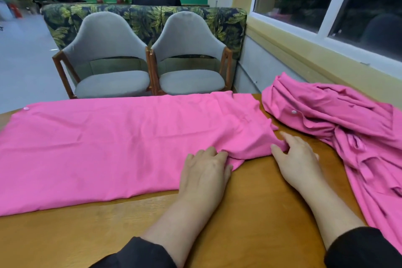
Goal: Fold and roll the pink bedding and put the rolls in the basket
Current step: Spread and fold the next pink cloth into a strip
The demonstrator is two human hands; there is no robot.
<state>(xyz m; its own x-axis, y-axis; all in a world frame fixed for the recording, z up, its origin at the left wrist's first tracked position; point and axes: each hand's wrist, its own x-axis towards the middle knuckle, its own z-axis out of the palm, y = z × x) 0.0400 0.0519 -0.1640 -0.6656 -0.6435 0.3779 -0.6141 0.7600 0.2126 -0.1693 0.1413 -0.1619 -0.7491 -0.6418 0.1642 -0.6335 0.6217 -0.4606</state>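
The flat pink sheet (108, 148) is lying across the counter (250, 213), its long axis running left to right, stretching away leftward from both hands. The left hand (206, 167) is pinching its near right corner; the right hand (298, 159), fingers relaxed, is touching the edge (a crumpled pink pile (348, 126) is waiting rightward).
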